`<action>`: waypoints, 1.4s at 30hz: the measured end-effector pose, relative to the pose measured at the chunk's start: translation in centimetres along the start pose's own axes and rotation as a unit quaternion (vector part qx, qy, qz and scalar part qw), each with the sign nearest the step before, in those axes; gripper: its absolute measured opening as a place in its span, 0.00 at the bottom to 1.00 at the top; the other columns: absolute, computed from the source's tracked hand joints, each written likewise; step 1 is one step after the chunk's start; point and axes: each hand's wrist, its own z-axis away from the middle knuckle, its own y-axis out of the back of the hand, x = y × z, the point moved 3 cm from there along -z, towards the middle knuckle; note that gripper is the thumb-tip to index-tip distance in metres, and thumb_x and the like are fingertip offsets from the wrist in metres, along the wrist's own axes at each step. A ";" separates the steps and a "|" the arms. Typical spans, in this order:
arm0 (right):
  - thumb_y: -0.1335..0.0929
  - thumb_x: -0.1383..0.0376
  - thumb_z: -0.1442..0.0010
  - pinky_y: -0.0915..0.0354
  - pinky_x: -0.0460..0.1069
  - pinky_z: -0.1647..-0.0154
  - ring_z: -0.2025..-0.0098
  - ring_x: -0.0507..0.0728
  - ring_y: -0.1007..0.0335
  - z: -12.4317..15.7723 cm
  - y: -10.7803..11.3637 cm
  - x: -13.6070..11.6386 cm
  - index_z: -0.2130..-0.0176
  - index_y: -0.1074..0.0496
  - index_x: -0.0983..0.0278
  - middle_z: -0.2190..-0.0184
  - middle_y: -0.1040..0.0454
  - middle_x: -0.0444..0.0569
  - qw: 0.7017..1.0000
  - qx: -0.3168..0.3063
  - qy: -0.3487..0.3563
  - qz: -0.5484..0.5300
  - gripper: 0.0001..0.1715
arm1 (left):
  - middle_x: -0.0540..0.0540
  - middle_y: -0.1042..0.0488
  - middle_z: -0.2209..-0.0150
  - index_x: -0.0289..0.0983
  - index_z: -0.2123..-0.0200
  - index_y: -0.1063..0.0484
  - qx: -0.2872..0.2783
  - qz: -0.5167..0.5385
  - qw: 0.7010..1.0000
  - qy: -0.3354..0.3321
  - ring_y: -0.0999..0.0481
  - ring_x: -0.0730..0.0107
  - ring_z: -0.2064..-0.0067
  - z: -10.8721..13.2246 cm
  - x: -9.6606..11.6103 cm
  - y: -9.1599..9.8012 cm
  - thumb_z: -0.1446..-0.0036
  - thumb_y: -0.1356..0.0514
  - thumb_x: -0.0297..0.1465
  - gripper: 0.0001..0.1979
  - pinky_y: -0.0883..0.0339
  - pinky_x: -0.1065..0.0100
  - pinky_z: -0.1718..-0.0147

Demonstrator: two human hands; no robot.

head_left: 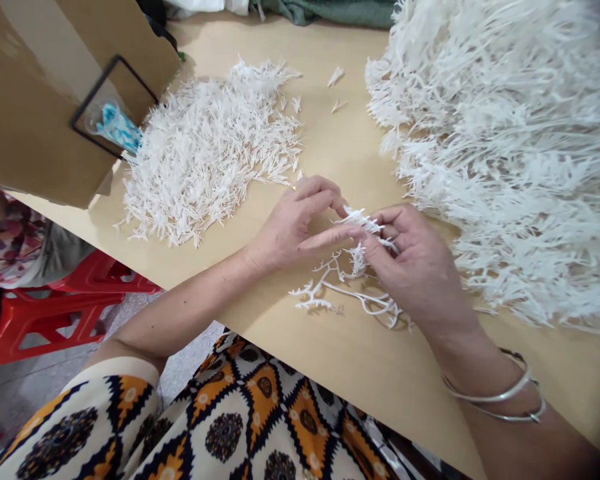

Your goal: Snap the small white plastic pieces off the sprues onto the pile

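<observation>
Near the table's front edge, my left hand (305, 220) and my right hand (415, 260) meet around a small bunch of white plastic sprigs (359, 219). My left thumb and fingertips close on the bunch from one side. The right thumb and fingers pinch it from the other, and those fingers partly hide it. Just below, a bare, branching white plastic stem (340, 289) reaches over the tabletop; whether it joins the held bunch I cannot tell.
A loose pile of short white sprigs (215, 147) lies at left, and a larger heap of white branched pieces (505, 153) at right. A cardboard box (45, 87) with a black wire frame (93, 100) stands far left. Red stools (55, 313) are beside the table, near another person's patterned clothing (10, 240).
</observation>
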 end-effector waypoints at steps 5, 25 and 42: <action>0.29 0.60 0.34 0.39 0.49 0.75 0.77 0.51 0.38 0.1 -0.1 -0.3 0.57 0.32 0.58 0.72 0.26 0.41 0.997 -0.003 0.024 0.074 0.08 | 0.47 0.24 0.63 0.39 0.64 0.28 -0.026 0.023 0.998 0.045 0.23 0.72 0.60 0.0 0.0 -0.5 0.29 0.39 0.46 0.17 0.29 0.65 0.61; 0.27 0.58 0.36 0.39 0.49 0.76 0.74 0.52 0.33 0.0 0.1 0.1 0.58 0.29 0.59 0.67 0.22 0.46 0.998 0.034 -0.013 0.043 0.11 | 0.38 0.33 0.45 0.44 0.48 0.27 0.093 -0.127 0.984 0.090 0.30 0.56 0.43 0.1 -1.1 2.0 0.28 0.41 0.43 0.13 0.28 0.48 0.45; 0.29 0.59 0.33 0.33 0.54 0.60 0.62 0.60 0.23 0.2 -0.7 0.0 0.55 0.29 0.57 0.61 0.18 0.49 0.971 0.054 0.088 0.217 0.09 | 0.41 0.22 0.52 0.40 0.64 0.28 -0.052 -0.107 0.992 0.051 0.23 0.66 0.52 0.2 0.3 -0.2 0.27 0.43 0.44 0.16 0.29 0.59 0.51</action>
